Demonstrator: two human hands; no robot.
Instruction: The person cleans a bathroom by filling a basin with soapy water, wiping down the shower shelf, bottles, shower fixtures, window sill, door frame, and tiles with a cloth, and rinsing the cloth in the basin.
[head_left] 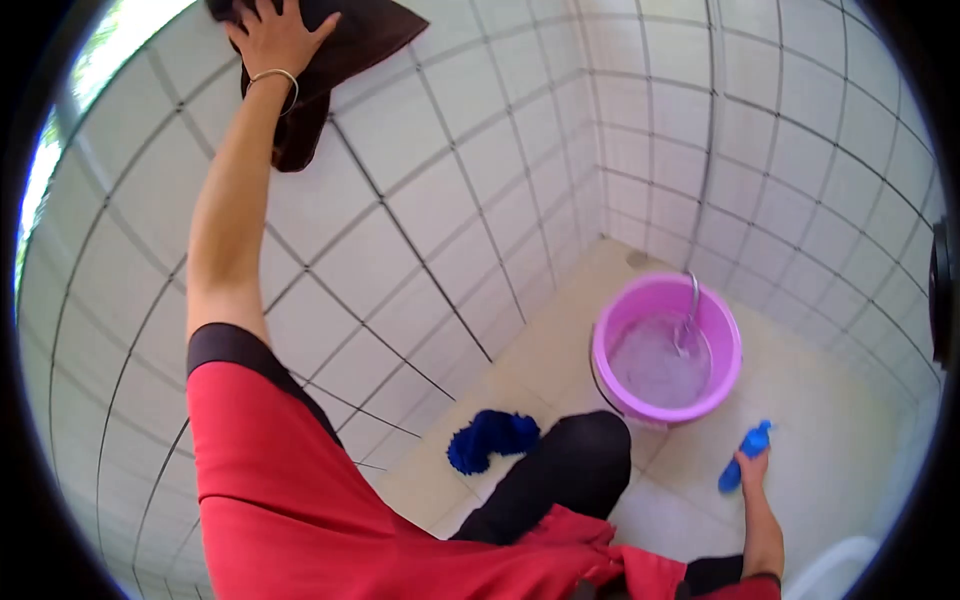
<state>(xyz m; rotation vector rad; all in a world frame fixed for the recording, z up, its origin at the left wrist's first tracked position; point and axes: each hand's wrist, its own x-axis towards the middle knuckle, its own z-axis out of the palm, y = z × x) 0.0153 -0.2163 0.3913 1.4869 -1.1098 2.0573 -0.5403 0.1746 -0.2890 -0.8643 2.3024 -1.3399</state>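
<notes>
High on the tiled wall at the upper left, my left hand (pixel 280 40) lies with its fingers spread on a dark brown cloth (pixel 365 38). A bangle circles that wrist. At the lower right, my right hand (pixel 752 466) is wrapped round a blue bottle (pixel 757 440), low over the floor. To the left of the bottle stands a pink bucket (pixel 728 345) with cloudy, sudsy liquid and a curved metal handle or hook inside it.
A dark blue fluffy cloth (pixel 492 440) lies on the tiled floor (pixel 690 500) beside my knee. White tiled walls (pixel 660 130) meet in a corner behind the bucket. A white rounded object (pixel 840 565) shows at the lower right edge.
</notes>
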